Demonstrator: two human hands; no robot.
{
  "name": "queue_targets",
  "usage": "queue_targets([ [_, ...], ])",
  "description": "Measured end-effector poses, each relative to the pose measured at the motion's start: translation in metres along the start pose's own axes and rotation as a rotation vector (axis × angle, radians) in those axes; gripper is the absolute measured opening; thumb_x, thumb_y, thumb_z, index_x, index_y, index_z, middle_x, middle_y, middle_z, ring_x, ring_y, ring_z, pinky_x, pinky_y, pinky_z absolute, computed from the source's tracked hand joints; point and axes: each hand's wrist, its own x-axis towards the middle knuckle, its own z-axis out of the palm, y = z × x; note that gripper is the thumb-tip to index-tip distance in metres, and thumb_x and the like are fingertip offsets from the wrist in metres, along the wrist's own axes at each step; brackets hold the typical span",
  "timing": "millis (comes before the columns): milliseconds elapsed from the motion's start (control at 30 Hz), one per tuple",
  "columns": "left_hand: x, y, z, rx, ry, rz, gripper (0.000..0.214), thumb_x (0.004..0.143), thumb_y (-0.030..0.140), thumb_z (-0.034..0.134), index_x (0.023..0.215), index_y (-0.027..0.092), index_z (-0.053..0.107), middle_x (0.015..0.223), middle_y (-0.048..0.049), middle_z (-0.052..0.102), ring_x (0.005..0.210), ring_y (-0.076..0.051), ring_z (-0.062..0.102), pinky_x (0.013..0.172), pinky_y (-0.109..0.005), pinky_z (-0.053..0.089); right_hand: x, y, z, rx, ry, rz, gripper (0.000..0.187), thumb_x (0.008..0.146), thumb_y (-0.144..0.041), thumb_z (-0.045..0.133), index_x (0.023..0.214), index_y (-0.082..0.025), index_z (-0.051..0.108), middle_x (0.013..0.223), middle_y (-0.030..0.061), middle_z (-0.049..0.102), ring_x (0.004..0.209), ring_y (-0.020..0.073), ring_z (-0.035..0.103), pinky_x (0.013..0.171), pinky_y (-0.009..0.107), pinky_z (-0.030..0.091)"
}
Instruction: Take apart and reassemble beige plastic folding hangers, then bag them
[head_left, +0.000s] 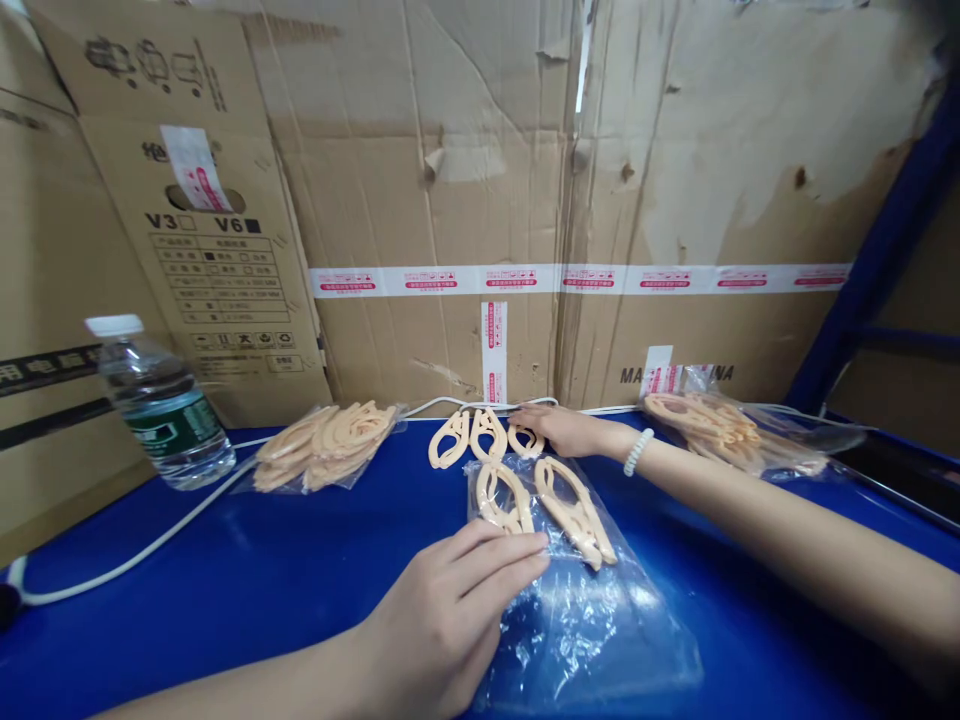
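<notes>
A clear plastic bag (592, 630) lies on the blue table with two beige folding hangers in it, a left one (504, 490) and a right one (574, 510). My left hand (457, 590) is closed at the bag's left side, its fingers over the lower end of the left hanger; the thumb is hidden. Behind the bag, three loose folded hangers stand in a row: a left one (449, 440), a middle one (487, 436) and a right one (526, 443). My right hand (559, 428) reaches to the right one, fingers bent over its top and partly hiding it.
A bagged pile of hangers (330, 445) lies at the left, another (720, 430) at the back right. A water bottle (165, 410) stands far left beside a white cable (142, 555). Cardboard (435, 210) walls the back. A dark flat device (900, 475) lies far right.
</notes>
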Motion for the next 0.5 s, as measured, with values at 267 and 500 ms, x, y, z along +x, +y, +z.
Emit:
queue_targets([
  [267, -0.002, -0.002, 0.001, -0.02, -0.017, -0.009, 0.057, 0.078, -0.005, 0.047, 0.134, 0.006, 0.049, 0.132, -0.0179, 0.059, 0.116, -0.027, 0.056, 0.096, -0.044, 0.054, -0.046, 0.017, -0.024, 0.019, -0.09, 0.134, 0.029, 0.073, -0.004, 0.058, 0.1, -0.014, 0.065, 0.095, 0.0099, 0.066, 0.081, 0.0197, 0.065, 0.073, 0.029, 0.052],
  [500, -0.003, -0.001, 0.001, -0.026, -0.003, -0.025, 0.055, 0.08, -0.006, 0.046, 0.134, 0.007, 0.049, 0.131, -0.0166, 0.06, 0.118, -0.025, 0.055, 0.098, -0.042, 0.052, -0.107, -0.022, -0.065, 0.0, 0.299, 0.217, 0.027, 0.096, -0.027, 0.042, 0.1, -0.017, 0.066, 0.093, 0.0112, 0.063, 0.08, 0.0216, 0.064, 0.071, 0.033, 0.052],
])
